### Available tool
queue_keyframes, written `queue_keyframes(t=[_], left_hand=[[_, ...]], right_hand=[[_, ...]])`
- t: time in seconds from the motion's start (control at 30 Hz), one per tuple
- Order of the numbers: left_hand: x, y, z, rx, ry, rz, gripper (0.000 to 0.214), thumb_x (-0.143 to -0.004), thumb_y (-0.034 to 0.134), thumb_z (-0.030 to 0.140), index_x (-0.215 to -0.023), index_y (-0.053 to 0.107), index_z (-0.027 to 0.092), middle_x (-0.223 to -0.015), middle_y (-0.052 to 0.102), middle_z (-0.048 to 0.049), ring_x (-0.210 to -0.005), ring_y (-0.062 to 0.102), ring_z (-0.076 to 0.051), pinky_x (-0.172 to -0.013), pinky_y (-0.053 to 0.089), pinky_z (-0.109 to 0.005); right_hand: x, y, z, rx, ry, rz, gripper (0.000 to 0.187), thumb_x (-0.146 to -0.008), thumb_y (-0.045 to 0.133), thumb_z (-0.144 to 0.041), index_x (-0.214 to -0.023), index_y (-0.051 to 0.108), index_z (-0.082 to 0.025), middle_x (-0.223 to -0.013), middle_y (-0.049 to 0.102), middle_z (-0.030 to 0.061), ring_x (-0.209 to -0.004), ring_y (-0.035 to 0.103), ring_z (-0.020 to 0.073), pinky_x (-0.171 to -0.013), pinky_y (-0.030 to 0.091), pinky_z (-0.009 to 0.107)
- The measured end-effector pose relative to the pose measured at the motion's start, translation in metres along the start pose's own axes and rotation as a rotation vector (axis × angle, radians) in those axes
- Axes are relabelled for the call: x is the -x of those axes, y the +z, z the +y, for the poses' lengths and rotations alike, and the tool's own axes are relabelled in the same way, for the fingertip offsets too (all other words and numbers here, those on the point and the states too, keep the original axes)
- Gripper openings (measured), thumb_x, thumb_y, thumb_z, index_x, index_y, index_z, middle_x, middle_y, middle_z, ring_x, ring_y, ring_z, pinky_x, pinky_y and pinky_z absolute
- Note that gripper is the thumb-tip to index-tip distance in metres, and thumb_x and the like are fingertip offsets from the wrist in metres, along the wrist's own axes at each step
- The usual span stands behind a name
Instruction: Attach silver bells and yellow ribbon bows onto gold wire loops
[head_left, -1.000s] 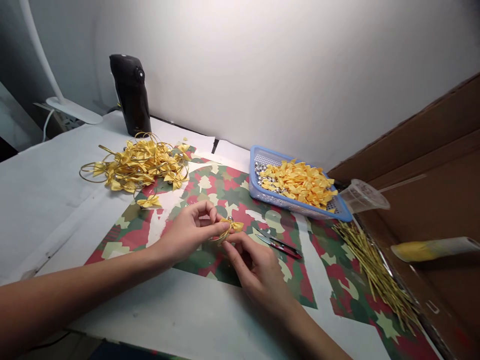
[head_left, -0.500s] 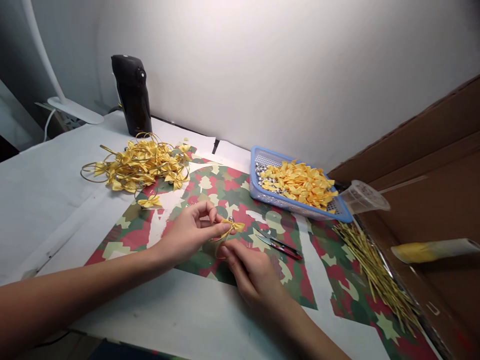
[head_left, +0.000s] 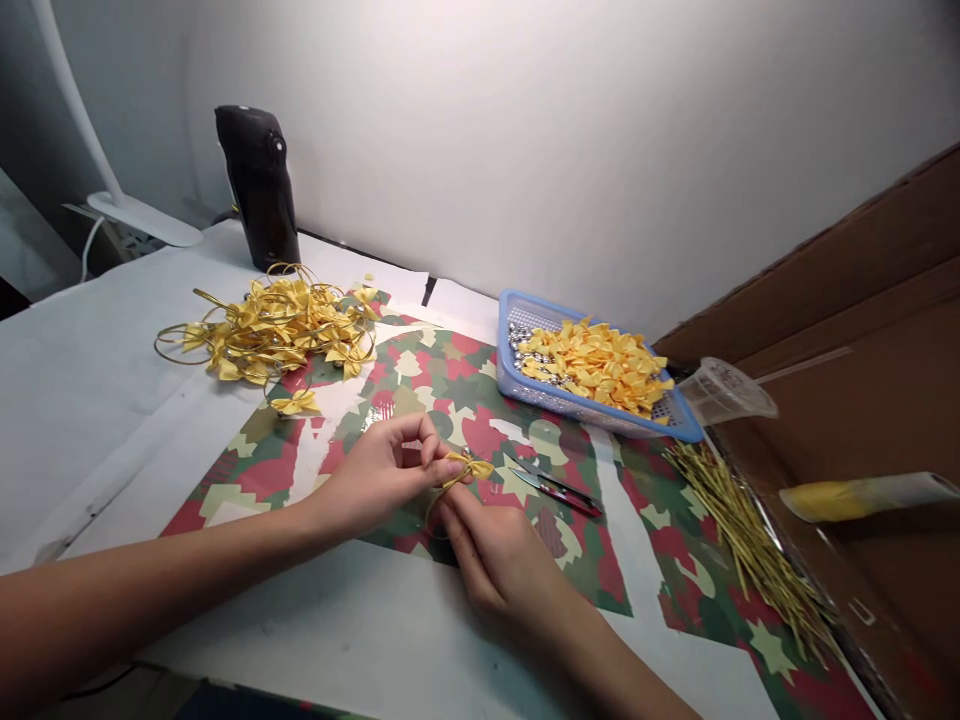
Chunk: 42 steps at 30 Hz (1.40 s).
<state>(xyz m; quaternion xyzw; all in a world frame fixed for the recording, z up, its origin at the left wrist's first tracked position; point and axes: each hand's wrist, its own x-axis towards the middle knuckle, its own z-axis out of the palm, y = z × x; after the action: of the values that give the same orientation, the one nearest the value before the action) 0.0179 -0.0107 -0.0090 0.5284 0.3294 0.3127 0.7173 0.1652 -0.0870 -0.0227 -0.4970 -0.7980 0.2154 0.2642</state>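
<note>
Between the thumb and fingers of my left hand (head_left: pixel 394 465) is a yellow ribbon bow (head_left: pixel 478 467) with a small silver bell at its top. A thin gold cord (head_left: pixel 430 515) loops down from the bow. My right hand (head_left: pixel 502 550) is closed, its fingertips pinching the cord just below the bow; the exact grip is partly hidden. Thread snips (head_left: pixel 556 490) with dark red handles lie right of my hands on the patterned paper (head_left: pixel 420 375).
At the left is a pile of corded yellow bows (head_left: pixel 277 330), with a black bottle (head_left: pixel 259 190) behind it. A blue basket (head_left: pixel 506 375) holds loose bows and silver bells. Gold cords (head_left: pixel 742 550) lie at the right, near a clear plastic cup (head_left: pixel 724 390) and cardboard (head_left: pixel 862 400).
The bow has shifted slightly down and right with my hands. The cord loop below it now shows more clearly, and the view has moved a little.
</note>
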Motion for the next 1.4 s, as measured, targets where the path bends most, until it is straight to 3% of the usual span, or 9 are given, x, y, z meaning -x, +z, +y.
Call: queue_keyframes(t=[0.33,0.6,0.73,0.9,0.97,1.07,1.13,1.2,1.4], left_hand=[[0.001,0.003,0.002,0.005,-0.009,0.029,0.038,-0.07,0.071,0.021,-0.059,0.035,0.019,-0.062,0.056,0.0062,-0.06,0.055,-0.008,-0.054,0.04,-0.019],[0.0,0.002,0.005,-0.004,0.007,0.064,0.035,-0.067,0.069,0.012,-0.062,0.035,0.019,-0.058,0.052,0.0099,-0.055,0.049,-0.005,-0.051,0.038,-0.016],[-0.002,0.001,0.007,0.02,0.021,0.072,0.035,-0.069,0.069,0.014,-0.064,0.034,0.019,-0.061,0.054,0.009,-0.057,0.052,-0.006,-0.053,0.04,-0.016],[-0.003,-0.003,0.009,0.016,0.039,0.158,0.036,-0.071,0.068,0.014,-0.066,0.033,0.019,-0.062,0.056,0.0087,-0.056,0.054,-0.005,-0.055,0.041,-0.017],[-0.003,-0.004,0.011,0.016,0.04,0.162,0.036,-0.071,0.068,0.014,-0.066,0.033,0.019,-0.063,0.056,0.0085,-0.055,0.054,-0.005,-0.054,0.04,-0.016],[-0.002,-0.003,0.013,0.032,0.042,0.101,0.037,-0.071,0.069,0.014,-0.065,0.033,0.019,-0.062,0.056,0.0086,-0.054,0.052,-0.004,-0.051,0.038,-0.015],[-0.001,-0.001,0.013,0.043,0.036,0.049,0.037,-0.069,0.07,0.012,-0.065,0.034,0.019,-0.061,0.056,0.0082,-0.056,0.054,-0.005,-0.052,0.04,-0.016],[0.0,0.0,0.012,0.037,0.023,0.007,0.037,-0.067,0.07,0.011,-0.064,0.034,0.019,-0.06,0.058,0.0071,-0.059,0.056,-0.006,-0.055,0.043,-0.017],[0.0,-0.002,0.009,0.01,0.016,-0.065,0.038,-0.069,0.07,0.013,-0.063,0.033,0.019,-0.063,0.061,0.0057,-0.06,0.055,-0.006,-0.054,0.042,-0.017]], right_hand=[[-0.002,0.001,-0.001,0.297,-0.073,0.039,0.025,-0.085,0.031,-0.011,-0.092,0.055,-0.011,-0.047,0.04,-0.0048,-0.037,0.03,0.0122,-0.038,0.016,0.025],[-0.003,-0.006,-0.008,0.373,-0.297,0.181,0.038,-0.094,0.038,-0.016,-0.06,0.054,-0.017,-0.052,0.052,-0.0004,-0.042,0.042,0.0111,-0.04,0.024,0.026],[0.001,-0.015,-0.011,0.343,-0.359,0.325,0.015,-0.089,0.049,-0.01,-0.089,0.064,-0.012,-0.064,0.066,0.0031,-0.045,0.054,0.0112,-0.04,0.036,0.025],[0.009,-0.016,-0.018,0.293,-0.435,0.391,0.021,-0.086,0.056,-0.013,-0.107,0.058,-0.014,-0.072,0.073,0.0047,-0.052,0.063,0.0141,-0.043,0.046,0.025],[0.009,-0.017,-0.017,0.187,-0.362,0.465,0.021,-0.086,0.055,-0.013,-0.106,0.058,-0.018,-0.075,0.071,0.0039,-0.052,0.061,0.0129,-0.044,0.047,0.024],[0.005,-0.02,-0.01,-0.153,0.023,0.594,0.01,-0.088,0.055,-0.018,-0.095,0.059,-0.023,-0.077,0.064,0.0006,-0.046,0.05,0.0086,-0.042,0.042,0.022],[0.0,-0.023,-0.003,-0.453,0.32,0.563,0.008,-0.087,0.059,-0.03,-0.09,0.06,-0.022,-0.072,0.057,-0.0015,-0.046,0.045,0.0075,-0.04,0.036,0.02],[-0.003,-0.025,0.003,-0.702,0.496,0.46,0.021,-0.082,0.064,-0.041,-0.086,0.06,-0.02,-0.06,0.049,-0.0046,-0.045,0.041,0.0073,-0.039,0.032,0.019],[-0.007,-0.024,0.004,-0.856,0.504,0.295,0.026,-0.075,0.07,-0.043,-0.075,0.061,-0.019,-0.053,0.042,-0.007,-0.045,0.031,0.0064,-0.043,0.029,0.019]])
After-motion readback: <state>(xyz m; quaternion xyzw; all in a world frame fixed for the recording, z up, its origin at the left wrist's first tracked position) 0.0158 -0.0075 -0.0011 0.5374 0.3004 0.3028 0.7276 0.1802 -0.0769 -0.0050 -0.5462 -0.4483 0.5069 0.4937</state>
